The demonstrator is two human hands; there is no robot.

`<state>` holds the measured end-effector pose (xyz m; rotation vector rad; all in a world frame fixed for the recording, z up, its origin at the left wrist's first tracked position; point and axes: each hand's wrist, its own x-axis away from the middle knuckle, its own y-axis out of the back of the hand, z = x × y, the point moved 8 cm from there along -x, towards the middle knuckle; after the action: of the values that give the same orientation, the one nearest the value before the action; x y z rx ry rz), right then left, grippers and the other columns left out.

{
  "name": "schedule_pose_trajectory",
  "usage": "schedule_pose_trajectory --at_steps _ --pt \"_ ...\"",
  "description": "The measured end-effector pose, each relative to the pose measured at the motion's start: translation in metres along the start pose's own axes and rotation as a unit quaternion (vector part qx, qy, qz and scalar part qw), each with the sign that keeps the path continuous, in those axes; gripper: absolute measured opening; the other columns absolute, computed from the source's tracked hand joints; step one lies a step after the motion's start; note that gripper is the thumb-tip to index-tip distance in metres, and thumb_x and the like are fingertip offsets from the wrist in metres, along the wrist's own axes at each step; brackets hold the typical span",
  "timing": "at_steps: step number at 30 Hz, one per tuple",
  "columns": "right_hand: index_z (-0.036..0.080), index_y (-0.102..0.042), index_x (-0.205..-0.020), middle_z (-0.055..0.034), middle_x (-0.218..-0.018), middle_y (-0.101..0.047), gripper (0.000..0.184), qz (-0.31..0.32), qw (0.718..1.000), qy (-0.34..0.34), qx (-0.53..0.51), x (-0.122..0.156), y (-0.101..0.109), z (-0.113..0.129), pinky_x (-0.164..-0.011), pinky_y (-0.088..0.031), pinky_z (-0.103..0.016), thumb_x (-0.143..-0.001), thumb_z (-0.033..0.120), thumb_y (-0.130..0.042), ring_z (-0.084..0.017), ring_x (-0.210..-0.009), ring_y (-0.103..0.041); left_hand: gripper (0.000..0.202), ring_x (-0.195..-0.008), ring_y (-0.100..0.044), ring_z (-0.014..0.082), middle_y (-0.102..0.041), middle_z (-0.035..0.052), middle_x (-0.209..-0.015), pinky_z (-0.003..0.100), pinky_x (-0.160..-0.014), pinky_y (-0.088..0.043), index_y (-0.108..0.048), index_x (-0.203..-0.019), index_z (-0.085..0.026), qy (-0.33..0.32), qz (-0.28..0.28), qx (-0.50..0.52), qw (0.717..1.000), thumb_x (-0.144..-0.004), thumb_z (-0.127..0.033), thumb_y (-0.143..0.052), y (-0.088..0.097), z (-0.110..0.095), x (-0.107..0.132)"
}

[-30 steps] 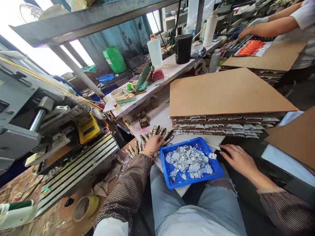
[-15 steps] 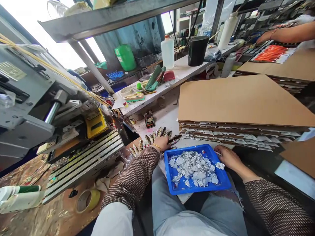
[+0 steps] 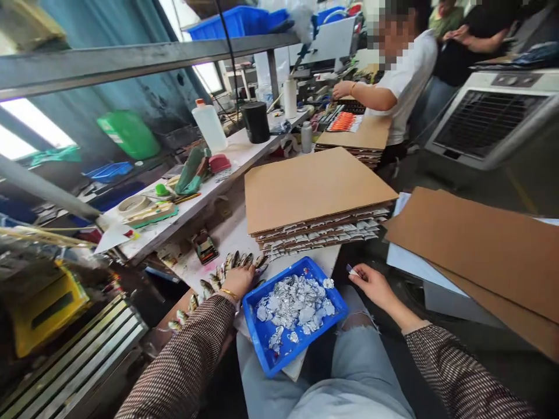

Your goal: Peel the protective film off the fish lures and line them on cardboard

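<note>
The white surface [image 3: 233,231] bore a stack of cardboard sheets [image 3: 321,189], and nearer the person's lap sat a blue tray [image 3: 258,336] heaped with silvery scraps [image 3: 294,305]. Left of it curved a row of fish-shaped pieces [image 3: 227,262]. The step in hand seemed to be handling these pieces; taking one up would call for a light pinch that spared its neighbours. The left hand [image 3: 240,280] lay palm down over the row's near end, fingers bent; whether they gripped a piece could not be told. The right hand [image 3: 374,285], just beyond the tray's right side, pinched a small dark-and-white slip [image 3: 350,269] between its fingers.
</note>
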<state>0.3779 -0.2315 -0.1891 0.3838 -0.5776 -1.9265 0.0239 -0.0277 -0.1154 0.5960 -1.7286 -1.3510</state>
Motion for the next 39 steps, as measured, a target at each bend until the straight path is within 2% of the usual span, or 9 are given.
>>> schedule_pose_trajectory --at_steps 5,10,12,15,17,21,27,33,39 --pt "0.02 -0.058 -0.085 0.0003 -0.07 -0.063 0.056 -0.067 0.99 -0.053 -0.116 0.041 0.041 -0.006 -0.058 -0.051 -0.031 -0.082 0.076 -0.062 -0.018 -0.061 -0.062 0.015 -0.085 -0.069 0.0295 -0.073 0.0137 -0.086 0.037 -0.077 -0.049 -0.065 -0.087 -0.018 0.053 -0.038 0.033 0.997 -0.081 -0.028 -0.056 0.025 0.016 0.002" --pt "0.022 -0.053 -0.091 -0.0031 -0.076 -0.067 0.057 -0.097 0.974 -0.078 -0.189 0.066 0.069 0.015 -0.058 -0.053 -0.031 -0.082 0.078 -0.06 -0.018 -0.061 -0.063 0.02 -0.076 -0.064 0.0208 -0.067 0.005 -0.08 0.031 -0.073 -0.049 -0.055 -0.091 -0.021 0.09 -0.147 0.121 0.978 -0.087 -0.036 -0.042 0.074 0.039 0.049" --pt "0.021 -0.055 -0.092 -0.0007 -0.073 -0.064 0.056 -0.098 0.973 -0.074 -0.197 0.072 0.067 0.033 -0.056 -0.049 -0.028 -0.082 0.076 -0.063 -0.015 -0.059 -0.058 0.02 -0.07 -0.06 0.0176 -0.061 0.0006 -0.075 0.028 -0.069 -0.048 -0.05 -0.091 -0.022 0.075 -0.237 0.241 0.938 -0.087 -0.04 -0.044 0.1 0.039 0.082" --pt "0.021 -0.062 -0.092 0.0011 -0.074 -0.06 0.049 -0.067 0.976 -0.054 -0.199 0.079 0.048 0.072 -0.056 -0.043 -0.025 -0.081 0.068 -0.07 -0.014 -0.062 -0.051 0.024 -0.067 -0.055 0.0141 -0.055 -0.0029 -0.074 0.026 -0.067 -0.048 -0.048 -0.088 -0.023 0.035 -0.389 0.415 0.821 -0.082 -0.043 -0.06 0.137 0.025 0.141" --pt "0.02 -0.068 -0.093 0.0013 -0.074 -0.059 0.044 -0.021 0.979 -0.035 -0.202 0.085 0.026 0.105 -0.058 -0.041 -0.025 -0.082 0.063 -0.072 -0.014 -0.064 -0.049 0.026 -0.067 -0.056 0.0134 -0.057 -0.0031 -0.075 0.026 -0.066 -0.048 -0.048 -0.089 -0.023 0.022 -0.41 0.48 0.775 -0.081 -0.041 -0.065 0.144 0.001 0.167" --pt "0.022 -0.073 -0.109 0.0032 -0.069 -0.055 0.048 0.096 0.965 -0.004 -0.243 0.102 -0.021 0.161 -0.056 -0.04 -0.025 -0.084 0.063 -0.072 -0.014 -0.06 -0.046 0.031 -0.051 -0.046 0.0088 -0.054 -0.0057 -0.067 0.021 -0.047 -0.036 -0.047 -0.088 -0.024 -0.011 -0.205 0.636 0.744 -0.083 -0.044 -0.07 0.094 -0.083 0.175" --pt "0.022 -0.072 -0.117 -0.005 -0.095 -0.071 0.054 0.198 0.899 -0.062 -0.385 0.136 -0.066 0.155 -0.081 -0.052 -0.032 -0.08 0.062 -0.078 -0.023 -0.087 -0.064 0.057 -0.051 -0.032 0.0035 -0.046 -0.0086 -0.069 0.018 -0.044 -0.022 -0.043 -0.086 -0.022 0.002 -0.007 0.82 0.572 -0.066 -0.049 -0.089 -0.024 -0.186 0.187" --pt "0.02 -0.076 -0.105 0.0017 -0.067 -0.059 0.05 0.177 0.897 -0.127 -0.385 0.156 -0.055 0.13 -0.051 -0.041 -0.024 -0.074 0.06 -0.083 -0.012 -0.055 -0.044 0.05 -0.061 -0.049 0.0076 -0.054 -0.0024 -0.078 0.018 -0.046 -0.036 -0.058 -0.094 -0.017 0.05 0.066 0.904 0.419 -0.069 -0.049 -0.088 -0.07 -0.209 0.206" --pt "0.022 -0.074 -0.114 -0.001 -0.073 -0.065 0.054 0.239 0.915 -0.109 -0.305 0.16 -0.056 0.133 -0.066 -0.052 -0.03 -0.079 0.063 -0.078 -0.02 -0.068 -0.058 0.049 -0.056 -0.056 0.0075 -0.06 0.0 -0.073 0.022 -0.055 -0.051 -0.069 -0.096 -0.011 0.029 0.125 0.906 0.403 -0.062 -0.037 -0.094 -0.082 -0.213 0.224"
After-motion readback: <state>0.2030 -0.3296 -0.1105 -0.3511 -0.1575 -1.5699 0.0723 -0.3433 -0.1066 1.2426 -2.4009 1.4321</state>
